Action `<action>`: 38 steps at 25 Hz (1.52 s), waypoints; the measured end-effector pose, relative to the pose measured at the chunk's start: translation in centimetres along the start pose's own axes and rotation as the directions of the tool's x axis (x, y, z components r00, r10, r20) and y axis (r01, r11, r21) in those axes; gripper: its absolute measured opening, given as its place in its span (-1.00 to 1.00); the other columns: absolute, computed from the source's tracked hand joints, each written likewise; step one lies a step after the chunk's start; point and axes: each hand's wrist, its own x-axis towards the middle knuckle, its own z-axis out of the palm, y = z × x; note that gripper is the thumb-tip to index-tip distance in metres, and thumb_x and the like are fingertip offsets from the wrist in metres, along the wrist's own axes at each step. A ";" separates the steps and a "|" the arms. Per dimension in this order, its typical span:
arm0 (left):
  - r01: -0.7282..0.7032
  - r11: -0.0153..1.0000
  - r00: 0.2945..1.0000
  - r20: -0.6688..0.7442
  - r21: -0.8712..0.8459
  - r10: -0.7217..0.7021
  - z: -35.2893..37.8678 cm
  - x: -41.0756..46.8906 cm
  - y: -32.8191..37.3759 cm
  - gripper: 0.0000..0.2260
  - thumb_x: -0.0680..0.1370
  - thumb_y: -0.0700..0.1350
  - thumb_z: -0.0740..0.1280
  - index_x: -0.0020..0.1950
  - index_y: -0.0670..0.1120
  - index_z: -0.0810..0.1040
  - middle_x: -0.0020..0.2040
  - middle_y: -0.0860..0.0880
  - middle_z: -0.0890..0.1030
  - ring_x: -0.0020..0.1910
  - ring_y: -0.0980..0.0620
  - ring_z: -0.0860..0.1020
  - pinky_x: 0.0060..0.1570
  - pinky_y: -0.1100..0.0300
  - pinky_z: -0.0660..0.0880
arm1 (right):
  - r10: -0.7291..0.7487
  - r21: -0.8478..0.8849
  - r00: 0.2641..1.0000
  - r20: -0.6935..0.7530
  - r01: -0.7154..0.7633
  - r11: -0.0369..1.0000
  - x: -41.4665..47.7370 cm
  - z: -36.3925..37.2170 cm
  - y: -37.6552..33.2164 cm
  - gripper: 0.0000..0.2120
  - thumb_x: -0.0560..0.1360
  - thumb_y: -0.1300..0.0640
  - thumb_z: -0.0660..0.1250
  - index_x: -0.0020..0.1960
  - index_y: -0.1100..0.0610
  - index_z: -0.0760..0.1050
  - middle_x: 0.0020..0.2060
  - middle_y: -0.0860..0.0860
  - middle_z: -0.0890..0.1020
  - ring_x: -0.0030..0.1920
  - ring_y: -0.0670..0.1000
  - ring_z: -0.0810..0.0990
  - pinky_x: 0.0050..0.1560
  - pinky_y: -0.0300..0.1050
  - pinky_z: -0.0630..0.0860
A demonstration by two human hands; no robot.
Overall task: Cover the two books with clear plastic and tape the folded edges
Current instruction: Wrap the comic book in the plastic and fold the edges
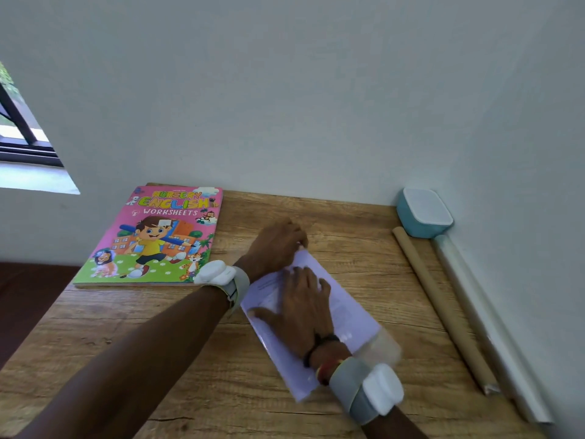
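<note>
A lilac book [346, 315] lies at an angle on the wooden table [221, 375], with clear plastic [384, 345] sticking out past its right edge. My right hand [300, 308] presses flat on the book, fingers spread. My left hand [277, 245] is closed at the book's far corner, pinching the edge there; whether it grips book or plastic is blurred. A pink "Nursery English Worksheets" book [155, 239] lies flat at the back left, apart from both hands.
A teal box with a white lid [422, 212] stands in the back right corner. A brown cardboard roll [440, 305] and a pale roll of plastic [484, 324] lie along the right wall. A window [19, 134] is at the left.
</note>
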 end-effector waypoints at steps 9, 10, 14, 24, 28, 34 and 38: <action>0.540 0.743 0.813 -0.019 0.395 -0.581 -3.8 -7.7 1.2 -0.79 0.54 -0.18 0.26 0.17 -0.10 0.49 0.13 -0.10 0.58 0.15 -0.10 0.50 0.08 0.05 0.42 | 0.030 0.306 0.975 0.219 -0.098 0.947 1.0 -3.9 7.3 -0.50 0.47 0.05 0.25 0.40 -0.19 0.35 0.53 -0.11 0.17 0.55 0.11 -0.01 0.47 0.18 0.07; 0.531 0.752 0.812 0.018 0.390 -0.583 -3.9 -8.9 2.6 -0.79 0.55 -0.17 0.26 0.18 -0.09 0.48 0.13 -0.09 0.58 0.16 -0.10 0.51 0.07 0.05 0.42 | 0.071 0.320 0.979 0.193 -0.131 0.938 1.1 -3.4 7.4 -0.49 0.44 -0.10 0.18 0.40 -0.15 0.35 0.53 -0.08 0.18 0.54 0.09 0.05 0.45 0.16 0.12; 0.524 0.827 0.832 0.088 0.203 -0.548 -5.1 -11.7 7.8 -0.89 0.54 -0.13 0.28 0.06 -0.07 0.50 0.02 -0.06 0.61 0.03 -0.12 0.57 -0.11 0.06 0.44 | 0.102 0.159 0.994 0.035 -0.106 0.982 1.1 -0.4 5.0 -0.06 0.38 -0.53 -0.02 0.55 0.06 0.05 0.57 0.04 -0.01 0.56 0.11 -0.07 0.49 0.20 -0.11; 0.185 0.980 0.981 -0.064 0.067 -0.181 1.0 -7.9 5.1 -0.54 0.57 0.04 0.14 0.19 -0.28 0.61 0.25 -0.26 0.58 0.24 -0.16 0.57 0.19 0.03 0.51 | -0.065 0.009 0.984 -0.167 0.067 0.998 -2.4 3.0 3.7 -0.17 0.52 -0.43 -0.10 0.54 0.15 0.15 0.53 0.10 0.12 0.53 0.14 0.10 0.43 0.20 -0.09; 0.281 0.959 0.952 0.133 -0.030 -0.275 0.7 -7.6 2.5 -0.31 0.57 0.26 -0.14 0.56 -0.11 0.21 0.57 -0.09 0.18 0.57 -0.04 0.10 0.54 -0.01 0.06 | -0.123 -0.028 0.979 -0.160 0.120 0.992 -3.7 3.0 3.9 -0.11 0.47 -0.49 -0.05 0.54 0.14 0.13 0.54 0.09 0.13 0.53 0.14 0.09 0.42 0.20 -0.06; 0.275 0.954 0.961 -0.029 0.117 -0.273 -0.4 -5.5 0.9 -0.52 0.64 0.06 0.01 0.47 -0.12 0.37 0.50 -0.18 0.33 0.52 -0.14 0.24 0.45 -0.12 0.21 | -0.141 -0.013 0.978 -0.154 0.140 0.990 -4.0 3.0 4.4 -0.11 0.47 -0.50 -0.06 0.55 0.11 0.11 0.54 0.07 0.08 0.54 0.11 0.05 0.42 0.18 -0.06; 0.076 0.993 0.974 -0.219 0.088 -0.055 0.2 -5.7 4.4 -0.69 0.58 -0.02 0.15 0.17 -0.07 0.61 0.25 -0.08 0.60 0.19 -0.05 0.55 0.11 0.03 0.49 | -0.197 0.066 0.958 -0.209 0.215 0.974 -5.1 2.5 4.7 -0.18 0.46 -0.49 0.04 0.49 0.05 0.28 0.51 0.00 0.24 0.52 0.04 0.17 0.44 0.12 0.09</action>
